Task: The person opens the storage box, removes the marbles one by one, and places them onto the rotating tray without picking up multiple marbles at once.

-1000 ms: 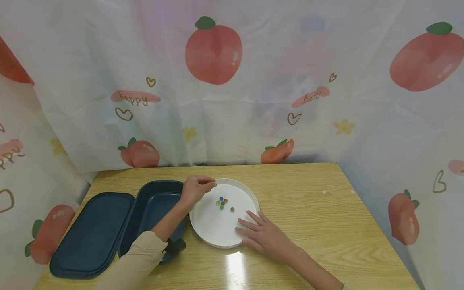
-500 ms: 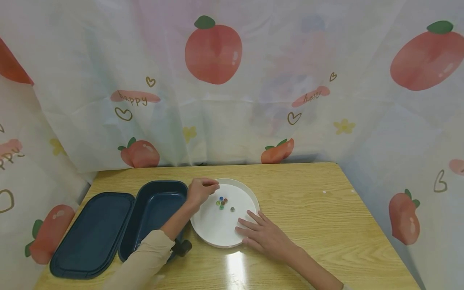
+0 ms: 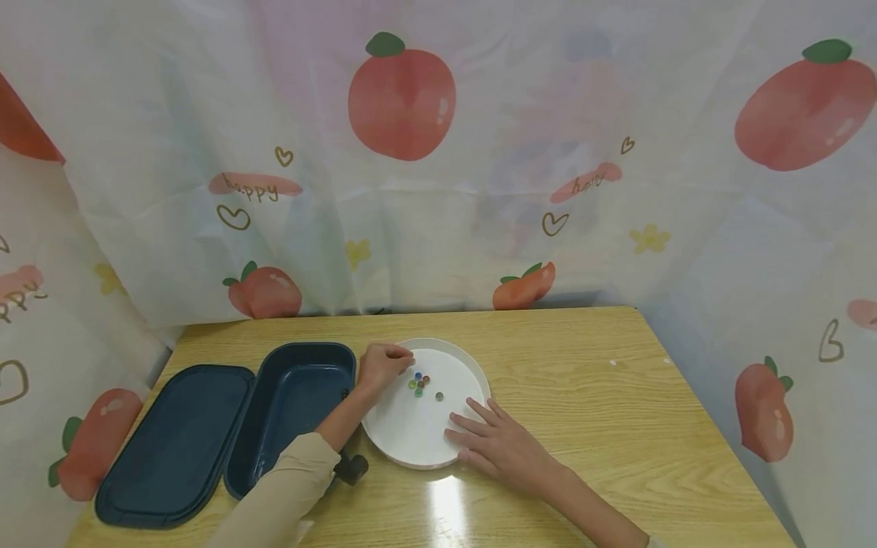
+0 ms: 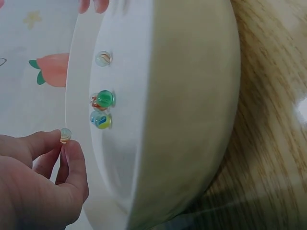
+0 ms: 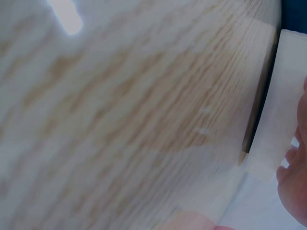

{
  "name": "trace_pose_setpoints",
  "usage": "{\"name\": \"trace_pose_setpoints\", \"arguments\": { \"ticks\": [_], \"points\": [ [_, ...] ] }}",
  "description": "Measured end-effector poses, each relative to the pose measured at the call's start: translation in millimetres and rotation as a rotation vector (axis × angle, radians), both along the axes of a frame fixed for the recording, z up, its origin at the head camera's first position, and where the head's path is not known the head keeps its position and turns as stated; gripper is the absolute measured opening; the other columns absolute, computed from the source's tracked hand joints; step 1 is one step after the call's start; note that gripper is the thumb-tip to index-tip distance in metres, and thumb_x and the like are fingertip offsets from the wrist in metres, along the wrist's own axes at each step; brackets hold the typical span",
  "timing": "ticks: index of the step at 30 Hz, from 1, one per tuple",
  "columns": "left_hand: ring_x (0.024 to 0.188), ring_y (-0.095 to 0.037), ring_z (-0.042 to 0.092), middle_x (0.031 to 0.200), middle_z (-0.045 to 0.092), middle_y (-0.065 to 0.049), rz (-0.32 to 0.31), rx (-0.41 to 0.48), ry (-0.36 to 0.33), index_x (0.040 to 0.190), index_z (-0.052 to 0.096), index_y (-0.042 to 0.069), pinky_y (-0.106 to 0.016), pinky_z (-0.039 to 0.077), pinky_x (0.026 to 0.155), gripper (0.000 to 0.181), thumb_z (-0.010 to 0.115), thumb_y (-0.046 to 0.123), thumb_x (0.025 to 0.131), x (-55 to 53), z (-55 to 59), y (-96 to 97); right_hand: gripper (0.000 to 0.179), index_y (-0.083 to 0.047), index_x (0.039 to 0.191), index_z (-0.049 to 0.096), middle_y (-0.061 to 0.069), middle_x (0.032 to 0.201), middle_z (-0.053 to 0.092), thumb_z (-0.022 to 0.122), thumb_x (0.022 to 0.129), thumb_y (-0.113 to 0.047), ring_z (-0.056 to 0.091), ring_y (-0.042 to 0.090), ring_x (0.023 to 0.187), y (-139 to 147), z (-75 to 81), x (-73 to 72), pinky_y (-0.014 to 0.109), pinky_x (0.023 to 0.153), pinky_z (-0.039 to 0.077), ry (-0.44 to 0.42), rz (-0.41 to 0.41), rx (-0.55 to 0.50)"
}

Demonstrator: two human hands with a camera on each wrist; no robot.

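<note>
My left hand (image 3: 379, 370) is over the left rim of a round white tray (image 3: 404, 440). Between thumb and fingertips it pinches a small clear glass marble (image 4: 65, 135) with pale yellow and white swirls. Inside the tray, several coloured marbles (image 3: 419, 384) lie bunched together, and one clear marble (image 3: 439, 396) with a brownish swirl lies apart to their right. My right hand (image 3: 507, 450) has its fingers spread and rests at the tray's right front rim. In the right wrist view only part of that hand (image 5: 293, 187) shows, beside the tray's white side wall (image 5: 276, 105).
Left of the tray stands a deep dark blue rectangular container (image 3: 291, 407), partly behind my left forearm. A matching flat lid (image 3: 174, 445) lies at its left. All stand on a wood-grain table (image 3: 582, 380). A fruit-printed curtain (image 3: 473, 228) hangs behind the table.
My left hand has moved a little right and lower, further over the tray's left part. The right hand, the tray and the marbles in it have stayed put.
</note>
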State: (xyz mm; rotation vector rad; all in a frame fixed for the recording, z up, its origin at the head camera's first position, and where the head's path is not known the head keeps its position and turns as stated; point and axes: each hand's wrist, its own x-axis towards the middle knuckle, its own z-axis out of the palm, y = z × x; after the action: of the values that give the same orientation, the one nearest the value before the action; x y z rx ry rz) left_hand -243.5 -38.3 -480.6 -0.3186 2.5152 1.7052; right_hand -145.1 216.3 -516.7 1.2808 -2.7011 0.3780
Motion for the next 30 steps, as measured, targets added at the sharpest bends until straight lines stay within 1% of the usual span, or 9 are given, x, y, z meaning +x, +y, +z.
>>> {"name": "trace_pose_setpoints", "arguments": {
  "ticks": [7,13,17,25,30],
  "points": [
    [0.078,-0.017,0.062,0.086,0.072,-0.005,-0.009,-0.047,0.002,0.093,0.079,0.004,-0.025,0.051,0.069,0.008,0.075,0.009,0.089,0.2,-8.2,2.5,0.039,-0.025,0.14,0.062,-0.004,0.149,0.05,0.051,0.105,-0.038,0.033,0.03,0.144,1,-1.5,-0.6,0.056,0.113,0.026,0.024,0.006,-0.001],
    [0.081,-0.018,0.063,0.086,0.072,-0.005,-0.025,-0.102,0.016,0.09,0.079,0.003,-0.028,0.052,0.07,0.006,0.075,0.008,0.088,0.3,-15.3,3.5,0.039,-0.024,0.139,0.062,-0.004,0.149,0.05,0.05,0.105,-0.038,0.033,0.03,0.144,0,-1.2,-1.0,0.056,0.113,0.027,0.026,0.007,-0.002],
    [0.084,-0.019,0.062,0.087,0.072,-0.005,-0.03,-0.134,0.006,0.089,0.079,0.004,-0.029,0.052,0.072,0.006,0.075,0.008,0.088,0.6,-18.5,3.8,0.038,-0.024,0.139,0.062,-0.003,0.148,0.05,0.05,0.105,-0.038,0.034,0.031,0.143,0,-0.6,-0.6,0.057,0.112,0.028,0.024,0.007,-0.002],
    [0.083,-0.019,0.062,0.086,0.072,-0.005,-0.03,-0.164,0.013,0.088,0.079,0.002,-0.03,0.052,0.071,0.004,0.075,0.005,0.088,1.8,-20.6,4.7,0.039,-0.024,0.139,0.062,-0.004,0.149,0.049,0.05,0.105,-0.038,0.032,0.03,0.144,0,0.0,0.4,0.055,0.114,0.025,0.012,0.002,0.001],
    [0.082,-0.019,0.061,0.085,0.072,-0.005,-0.046,-0.175,0.036,0.087,0.078,0.001,-0.031,0.052,0.071,0.005,0.077,0.006,0.087,2.8,-21.0,5.1,0.039,-0.023,0.139,0.062,-0.003,0.148,0.051,0.051,0.105,-0.038,0.034,0.031,0.144,-1,0.5,0.7,0.056,0.113,0.026,0.018,0.006,-0.006]
  ]
}}
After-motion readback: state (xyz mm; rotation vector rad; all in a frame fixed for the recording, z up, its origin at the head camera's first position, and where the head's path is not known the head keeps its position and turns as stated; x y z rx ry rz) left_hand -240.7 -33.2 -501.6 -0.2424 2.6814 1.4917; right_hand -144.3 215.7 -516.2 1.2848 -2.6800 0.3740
